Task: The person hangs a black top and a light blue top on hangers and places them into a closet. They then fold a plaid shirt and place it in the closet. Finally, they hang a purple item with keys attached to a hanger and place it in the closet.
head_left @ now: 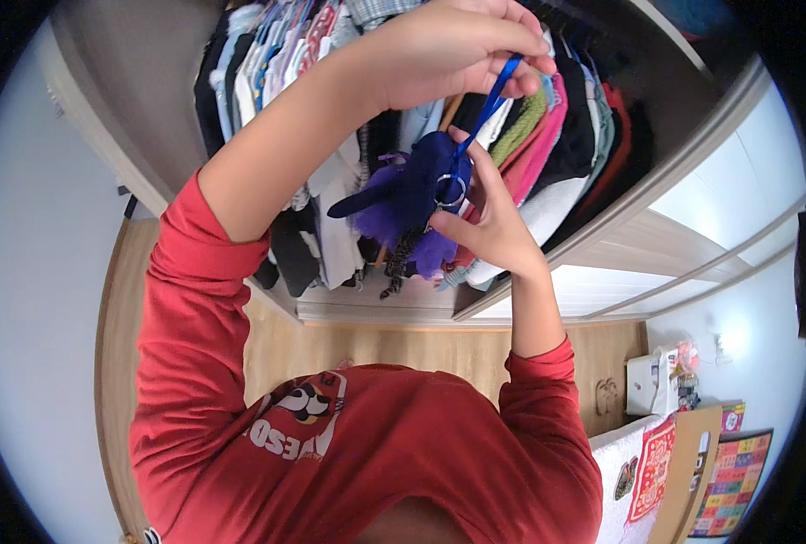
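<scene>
A dark blue plush charm (pixel 430 172) with purple tulle and a silver split ring (pixel 453 189) hangs in front of an open wardrobe. From it a bright blue ribbon loop (pixel 483 116) runs upward. My left hand (pixel 466 45) is raised above the charm, its fingers closed on the top of the ribbon. Lower down, my right hand (pixel 494 213) grips the charm from its right side, thumb near the ring and fingers partly behind the plush. A dark patterned strip (pixel 401 263) dangles below the charm.
Many clothes (pixel 330 172) hang close together behind my hands. The wardrobe's side panel (pixel 140 100) stands at left, its sliding door (pixel 639 263) at right. Slippers (pixel 607 396) lie on the wooden floor (pixel 276 354), near a white storage box (pixel 643 385) and a bed (pixel 616 453).
</scene>
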